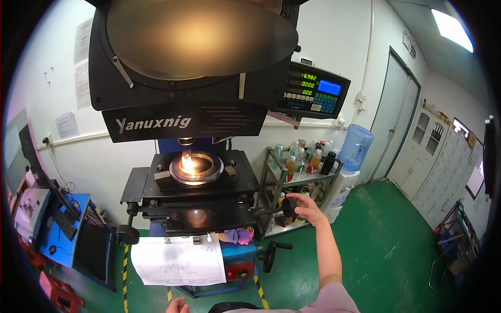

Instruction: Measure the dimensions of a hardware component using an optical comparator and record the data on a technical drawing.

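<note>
Right hand [309, 209] grasps the knob [288, 207], which sits just to its left. Left hand [178, 306], below the drawing [177, 263], is cut off; grip indeterminable.

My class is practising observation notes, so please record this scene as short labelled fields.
Right hand: on the black knob
Left hand: at the picture's lower edge, partly cut off
Stage: carries a round ring, brightly lit
Below the stage: paper drawing, purple cloth to its right
Display: lit
Rack: holds bottles
Floor: green
</note>
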Motion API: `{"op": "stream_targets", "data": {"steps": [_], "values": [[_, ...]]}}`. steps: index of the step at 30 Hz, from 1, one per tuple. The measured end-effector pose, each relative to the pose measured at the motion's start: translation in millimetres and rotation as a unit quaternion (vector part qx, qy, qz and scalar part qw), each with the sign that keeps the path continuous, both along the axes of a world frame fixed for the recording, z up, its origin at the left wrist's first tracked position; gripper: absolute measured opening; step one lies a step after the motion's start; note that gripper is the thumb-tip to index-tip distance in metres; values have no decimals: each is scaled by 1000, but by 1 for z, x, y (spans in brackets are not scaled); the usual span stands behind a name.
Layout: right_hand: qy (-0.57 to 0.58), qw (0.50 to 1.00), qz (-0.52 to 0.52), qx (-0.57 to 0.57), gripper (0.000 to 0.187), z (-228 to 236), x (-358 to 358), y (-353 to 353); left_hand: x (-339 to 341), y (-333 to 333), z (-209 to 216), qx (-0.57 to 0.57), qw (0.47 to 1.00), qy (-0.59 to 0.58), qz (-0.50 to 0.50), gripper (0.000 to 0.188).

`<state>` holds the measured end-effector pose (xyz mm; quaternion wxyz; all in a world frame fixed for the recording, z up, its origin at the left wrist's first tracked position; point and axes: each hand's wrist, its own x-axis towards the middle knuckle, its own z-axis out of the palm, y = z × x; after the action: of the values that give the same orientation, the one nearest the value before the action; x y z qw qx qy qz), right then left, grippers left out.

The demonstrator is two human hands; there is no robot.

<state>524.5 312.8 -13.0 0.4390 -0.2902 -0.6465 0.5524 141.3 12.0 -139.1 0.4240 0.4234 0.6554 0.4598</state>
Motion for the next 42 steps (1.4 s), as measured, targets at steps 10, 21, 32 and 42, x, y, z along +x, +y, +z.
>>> {"op": "stream_targets", "data": {"steps": [10, 21, 32, 42], "values": [[-3, 1000, 4, -9, 59, 5, -4, -3, -3, -1, -6, -18, 1000, 2, 3, 31], [-1, 1000, -7, -10, 60, 4, 0, -3, 2, 3, -2, -19, 1000, 16, -14, 35], [-69, 992, -59, 83, 69, -12, 5, 4, 7, 4, 21, -17, 996, 85, 18, 30], [-87, 996, -14, -12, 72, 23, -3, -10, 10, -18, 4, 12, 999, -12, 33, 26]]}}
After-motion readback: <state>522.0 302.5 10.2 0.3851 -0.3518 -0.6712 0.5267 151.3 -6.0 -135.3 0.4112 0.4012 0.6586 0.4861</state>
